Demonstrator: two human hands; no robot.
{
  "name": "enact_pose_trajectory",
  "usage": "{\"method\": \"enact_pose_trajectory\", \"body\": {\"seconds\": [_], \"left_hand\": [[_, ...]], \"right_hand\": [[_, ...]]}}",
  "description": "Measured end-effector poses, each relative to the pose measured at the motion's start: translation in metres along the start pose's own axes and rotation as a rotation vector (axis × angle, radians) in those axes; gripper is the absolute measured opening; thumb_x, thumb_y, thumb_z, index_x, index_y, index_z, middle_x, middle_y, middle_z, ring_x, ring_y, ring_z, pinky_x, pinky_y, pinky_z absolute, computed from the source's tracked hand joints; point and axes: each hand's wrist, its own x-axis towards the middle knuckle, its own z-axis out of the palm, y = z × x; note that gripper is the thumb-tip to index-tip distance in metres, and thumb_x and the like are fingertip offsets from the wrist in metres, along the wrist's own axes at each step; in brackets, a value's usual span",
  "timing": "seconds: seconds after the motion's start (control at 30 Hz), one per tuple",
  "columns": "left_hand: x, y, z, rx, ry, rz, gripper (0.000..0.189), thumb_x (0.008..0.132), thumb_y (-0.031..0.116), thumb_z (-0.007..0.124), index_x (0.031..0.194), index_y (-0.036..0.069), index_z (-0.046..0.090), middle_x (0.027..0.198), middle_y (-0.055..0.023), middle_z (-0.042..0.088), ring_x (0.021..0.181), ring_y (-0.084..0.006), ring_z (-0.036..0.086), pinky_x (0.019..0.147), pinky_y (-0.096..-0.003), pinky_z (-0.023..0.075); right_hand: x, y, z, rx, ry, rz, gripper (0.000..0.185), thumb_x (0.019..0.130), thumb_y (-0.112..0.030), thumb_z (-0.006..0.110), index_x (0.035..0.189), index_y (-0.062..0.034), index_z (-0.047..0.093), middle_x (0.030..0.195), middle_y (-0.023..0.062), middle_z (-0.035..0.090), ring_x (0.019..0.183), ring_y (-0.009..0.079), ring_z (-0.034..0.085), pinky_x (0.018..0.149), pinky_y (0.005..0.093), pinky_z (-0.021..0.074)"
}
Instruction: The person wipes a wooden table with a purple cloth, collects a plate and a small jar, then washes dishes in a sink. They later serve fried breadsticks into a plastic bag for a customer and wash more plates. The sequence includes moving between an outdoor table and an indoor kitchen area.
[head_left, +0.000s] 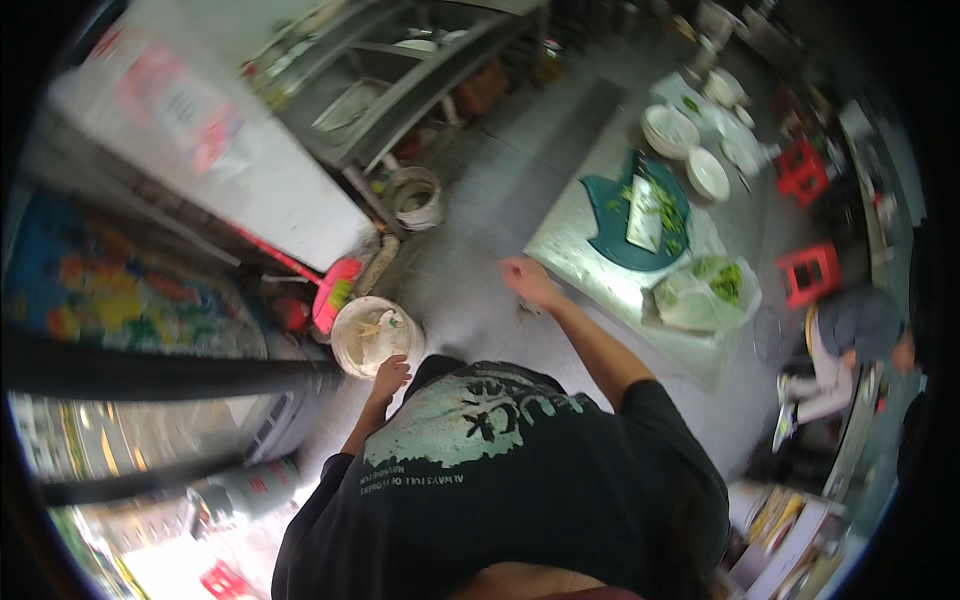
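Observation:
My left hand (390, 376) hangs at my side near the rim of a white bucket (414, 330), with nothing visible in it. Pale scraps and a piece of wrapping lie inside the bucket. My right hand (531, 283) reaches forward, slightly blurred, its fingers apart and no object seen in them. It is near the corner of a metal worktable (559, 236). On that table a cleaver (643, 214) rests on a dark green cutting board (607, 244) among chopped greens (671, 217). A clear plastic bag (694, 304) of leafy greens sits beside the board.
White bowls (707, 174) stand past the board. Red plastic stools (808, 274) and a bent-over person (855, 337) are at right. A second bucket (415, 199) stands by metal shelving (367, 135). A red-handled broom (334, 292) leans near a white cabinet (285, 180).

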Motion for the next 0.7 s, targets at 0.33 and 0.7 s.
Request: {"method": "enact_pose_trajectory", "body": {"seconds": [0.33, 0.7], "left_hand": [[0.164, 0.115, -0.054, 0.403, -0.192, 0.045, 0.036, 0.077, 0.011, 0.057, 0.112, 0.001, 0.054, 0.088, -0.0112, 0.062, 0.071, -0.0183, 0.061, 0.06, -0.0293, 0.0469], [0.36, 0.334, -0.067, 0.55, -0.299, 0.546, 0.034, 0.083, 0.012, 0.057, 0.116, 0.004, 0.052, 0.095, -0.0091, 0.062, 0.087, -0.0147, 0.06, 0.078, -0.0265, 0.0468]], "right_hand": [[0.096, 0.048, -0.075, -0.699, 0.316, 0.046, 0.019, 0.072, -0.004, 0.054, 0.087, -0.0073, 0.064, 0.097, 0.0101, 0.061, 0.1, 0.0282, 0.053, 0.086, 0.0413, 0.0387], [0.114, 0.038, -0.071, -0.71, 0.431, 0.021, 0.02, 0.065, 0.0, 0.057, 0.083, -0.0083, 0.059, 0.088, 0.0046, 0.059, 0.101, 0.0239, 0.054, 0.088, 0.0405, 0.0368]]}}
